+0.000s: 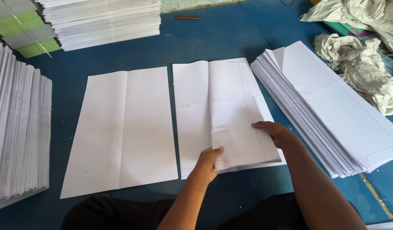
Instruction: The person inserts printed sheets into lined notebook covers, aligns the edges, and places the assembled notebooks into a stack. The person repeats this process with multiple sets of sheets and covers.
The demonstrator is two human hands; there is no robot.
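Observation:
My left hand (209, 159) pinches the near corner of a thin bundle of ruled sheets (239, 115), thumb on top, with that corner curled up. My right hand (273, 131) presses flat on the same bundle near its right edge. The bundle lies over the right half of an open ruled sheet (190, 115) on the blue surface (222, 38). To the left lies a plain white creased sheet (124, 127), touched by neither hand.
A fanned stack of ruled sheets (332, 115) lies at the right. Tall paper piles stand at the left edge (17, 127) and the back left (103, 21), beside green and grey card (22, 30). Crumpled sacking (362, 72) is at the far right.

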